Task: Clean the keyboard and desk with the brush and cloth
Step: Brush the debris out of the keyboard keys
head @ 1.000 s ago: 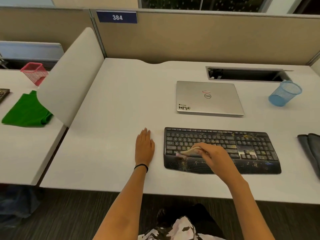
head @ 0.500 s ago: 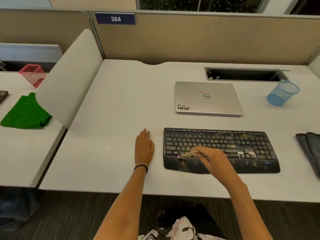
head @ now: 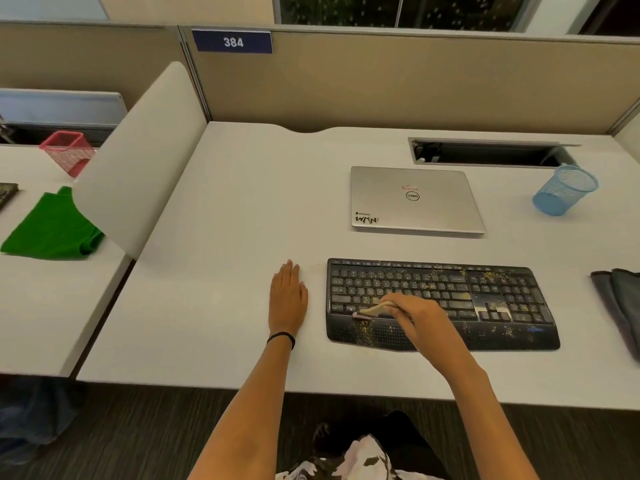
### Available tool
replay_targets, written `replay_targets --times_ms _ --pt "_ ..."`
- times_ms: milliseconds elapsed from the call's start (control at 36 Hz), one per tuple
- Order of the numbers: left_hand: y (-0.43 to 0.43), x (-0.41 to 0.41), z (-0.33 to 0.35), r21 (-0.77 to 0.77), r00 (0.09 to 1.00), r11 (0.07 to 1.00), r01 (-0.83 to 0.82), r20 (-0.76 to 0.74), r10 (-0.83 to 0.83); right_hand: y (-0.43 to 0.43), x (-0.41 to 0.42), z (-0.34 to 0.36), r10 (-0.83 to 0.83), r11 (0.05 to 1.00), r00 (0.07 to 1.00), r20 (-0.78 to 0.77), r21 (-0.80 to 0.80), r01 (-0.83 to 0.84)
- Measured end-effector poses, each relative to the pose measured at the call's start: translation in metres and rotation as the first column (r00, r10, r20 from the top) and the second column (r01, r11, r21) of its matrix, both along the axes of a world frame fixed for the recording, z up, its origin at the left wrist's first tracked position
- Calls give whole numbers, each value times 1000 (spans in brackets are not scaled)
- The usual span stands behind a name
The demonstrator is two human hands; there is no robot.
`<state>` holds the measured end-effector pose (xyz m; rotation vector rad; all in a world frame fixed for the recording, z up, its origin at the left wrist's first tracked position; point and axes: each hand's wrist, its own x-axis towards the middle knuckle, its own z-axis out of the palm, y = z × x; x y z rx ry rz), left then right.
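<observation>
A black keyboard (head: 498,299) sprinkled with yellowish crumbs lies on the white desk (head: 225,209). My right hand (head: 415,315) grips a small pale brush (head: 369,310) whose bristle end touches the keyboard's lower left, at the edge of the palm rest. A patch of crumbs sits on the palm rest just below the brush. My left hand (head: 287,299) rests flat on the desk, just left of the keyboard. A dark grey cloth (head: 620,306) lies at the desk's right edge.
A shut silver laptop (head: 414,200) lies behind the keyboard. A blue mesh cup (head: 562,190) stands at the back right, near a cable slot (head: 485,152). A white divider (head: 138,161) separates the left desk, which holds a green cloth (head: 52,226) and a red mesh basket (head: 67,152).
My right hand has drawn the brush down from the lower key rows to the edge of the palm rest. The left hand has stayed still.
</observation>
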<state>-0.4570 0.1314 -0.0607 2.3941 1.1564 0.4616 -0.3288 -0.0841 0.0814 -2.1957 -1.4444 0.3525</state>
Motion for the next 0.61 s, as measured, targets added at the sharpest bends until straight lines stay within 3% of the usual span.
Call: replay_targets --times_ms 278,444,611 --pt "1 0 -2 9 1000 1000 2 -8 -2 11 -2 7 68 998 993 -92 16 -67" --pt "0 0 -1 16 1000 1000 5 1 -5 6 0 3 -1 1000 1000 -2 28 1" --pt "1 0 -3 20 1000 1000 7 -2 -7 4 0 7 37 999 997 -62 34 -35"
